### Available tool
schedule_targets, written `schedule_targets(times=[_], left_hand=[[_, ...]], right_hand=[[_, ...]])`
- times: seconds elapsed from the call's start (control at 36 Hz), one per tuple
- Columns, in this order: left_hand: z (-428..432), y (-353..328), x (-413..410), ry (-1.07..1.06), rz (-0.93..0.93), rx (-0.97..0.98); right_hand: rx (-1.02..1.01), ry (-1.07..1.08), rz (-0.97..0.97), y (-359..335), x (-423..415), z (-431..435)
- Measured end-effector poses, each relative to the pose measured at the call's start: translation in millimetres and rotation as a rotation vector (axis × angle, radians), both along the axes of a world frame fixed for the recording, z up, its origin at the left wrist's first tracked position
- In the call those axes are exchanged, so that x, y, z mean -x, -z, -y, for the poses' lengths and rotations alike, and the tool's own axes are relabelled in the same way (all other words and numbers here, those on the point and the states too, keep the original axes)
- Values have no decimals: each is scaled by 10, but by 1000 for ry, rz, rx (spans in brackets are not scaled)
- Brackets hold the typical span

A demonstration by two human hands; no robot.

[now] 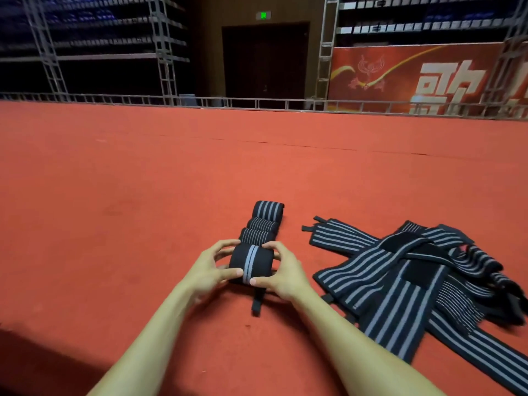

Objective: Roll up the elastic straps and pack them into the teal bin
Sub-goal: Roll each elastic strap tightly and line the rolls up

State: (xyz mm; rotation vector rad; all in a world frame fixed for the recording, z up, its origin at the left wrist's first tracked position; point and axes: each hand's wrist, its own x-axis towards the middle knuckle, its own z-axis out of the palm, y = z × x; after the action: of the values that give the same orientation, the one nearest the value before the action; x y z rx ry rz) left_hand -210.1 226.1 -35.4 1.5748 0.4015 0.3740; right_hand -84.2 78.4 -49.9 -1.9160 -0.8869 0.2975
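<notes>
A black elastic strap with grey stripes lies on the red carpet. Its near part is wound into a thick roll (251, 264). My left hand (211, 270) grips the roll's left end and my right hand (281, 271) grips its right end, thumbs on the near face. The unrolled rest of the strap (264, 221) runs away from me in soft folds. A thin black tab (256, 305) sticks out under the roll toward me. A pile of loose striped straps (414, 278) lies to the right. No teal bin is in view.
Red carpet (143, 181) covers the floor all around. A low metal rail (257, 104) borders its far edge, with scaffold shelving (165, 52) and a red banner (414, 78) behind. A dark shadow lies at the lower left corner.
</notes>
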Motion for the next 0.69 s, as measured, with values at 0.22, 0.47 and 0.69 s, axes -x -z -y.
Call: schedule_targets(times=[0.22,0.47,0.69], left_hand=[[-221,118,-183,-17,-6,-27],[-470,99,-430,26,-60,-331],[-557,63,-469,7,-71,-531]], right_hand=[[89,67,76,66,-120,-243],[115,127,141,118,-189,-457],[78,125,156,6,-227,-413]])
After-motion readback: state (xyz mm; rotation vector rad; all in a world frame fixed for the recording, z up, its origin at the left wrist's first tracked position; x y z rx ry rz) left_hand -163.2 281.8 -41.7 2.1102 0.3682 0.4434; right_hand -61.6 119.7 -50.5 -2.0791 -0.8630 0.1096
